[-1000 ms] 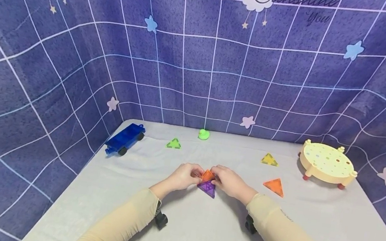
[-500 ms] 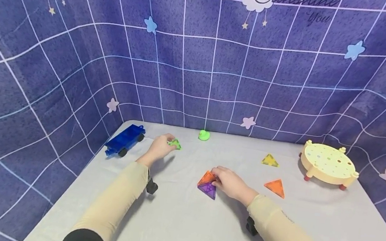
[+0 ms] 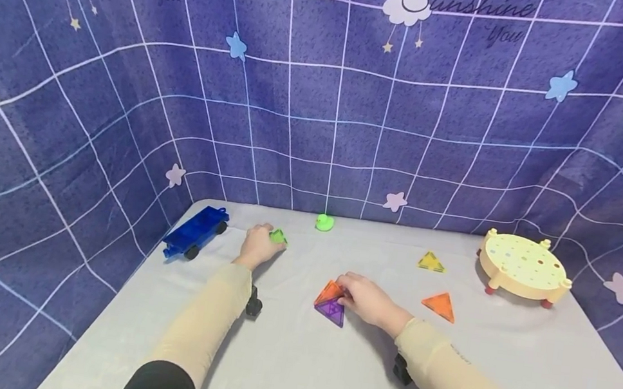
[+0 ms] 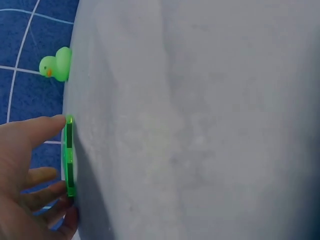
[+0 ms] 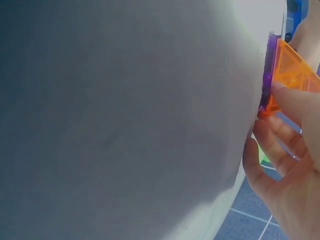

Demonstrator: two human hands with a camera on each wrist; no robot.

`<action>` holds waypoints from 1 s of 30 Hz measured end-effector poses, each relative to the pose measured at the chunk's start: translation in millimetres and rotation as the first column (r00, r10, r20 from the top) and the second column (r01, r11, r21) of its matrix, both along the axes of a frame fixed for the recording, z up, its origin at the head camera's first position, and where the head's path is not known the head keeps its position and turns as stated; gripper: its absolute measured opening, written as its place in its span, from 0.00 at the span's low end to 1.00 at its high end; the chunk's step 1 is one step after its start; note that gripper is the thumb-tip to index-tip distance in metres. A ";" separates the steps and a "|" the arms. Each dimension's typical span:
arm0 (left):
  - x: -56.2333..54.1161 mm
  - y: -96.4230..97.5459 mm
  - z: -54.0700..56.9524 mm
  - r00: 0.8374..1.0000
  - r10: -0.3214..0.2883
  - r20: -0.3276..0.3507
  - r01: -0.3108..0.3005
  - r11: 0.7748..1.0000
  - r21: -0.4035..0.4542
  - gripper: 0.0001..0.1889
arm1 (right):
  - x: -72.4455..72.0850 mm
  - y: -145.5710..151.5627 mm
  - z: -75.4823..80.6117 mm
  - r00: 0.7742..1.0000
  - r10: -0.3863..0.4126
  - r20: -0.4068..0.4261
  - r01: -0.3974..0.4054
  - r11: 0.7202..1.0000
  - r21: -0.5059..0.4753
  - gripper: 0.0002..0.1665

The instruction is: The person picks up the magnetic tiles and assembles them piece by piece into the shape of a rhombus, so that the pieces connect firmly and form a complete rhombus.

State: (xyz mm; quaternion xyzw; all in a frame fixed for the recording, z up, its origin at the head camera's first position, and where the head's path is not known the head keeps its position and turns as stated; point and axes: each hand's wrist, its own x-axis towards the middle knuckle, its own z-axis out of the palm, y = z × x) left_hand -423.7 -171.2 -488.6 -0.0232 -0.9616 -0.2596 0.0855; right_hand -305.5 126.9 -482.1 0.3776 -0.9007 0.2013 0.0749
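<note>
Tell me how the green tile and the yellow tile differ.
The green tile is pinched by the left hand; the yellow tile lies untouched on the white cloth.
The green tile is partly covered in the head view; the yellow tile shows whole.
The green tile is nearer the blue cart, the yellow tile nearer the cream stand.
Both look translucent.

held green triangle (image 3: 278, 236), orange triangle (image 3: 327, 292) angled against purple triangle (image 3: 332, 312)
</note>
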 end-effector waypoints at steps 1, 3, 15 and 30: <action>0.2 0.4 -0.6 1.000 0.010 0.015 -0.010 1.000 -0.010 0.38 | 0.2 -0.1 0.0 1.000 0.001 0.000 -0.001 1.000 0.000 0.13; 0.5 1.9 -1.9 0.999 0.025 0.027 -0.024 0.999 -0.033 0.38 | 0.4 -0.4 -0.1 1.000 0.005 -0.002 -0.005 1.000 -0.001 0.12; 8.1 16.2 0.3 0.994 0.104 0.023 -0.102 0.991 -0.082 0.33 | 0.7 1.2 -1.1 1.000 0.012 -0.002 -0.012 1.000 -0.009 0.12; 20.8 14.5 5.7 0.998 0.060 0.017 -0.060 0.998 -0.025 0.31 | -0.7 0.9 -2.3 1.000 -0.007 -0.001 0.007 1.000 0.018 0.13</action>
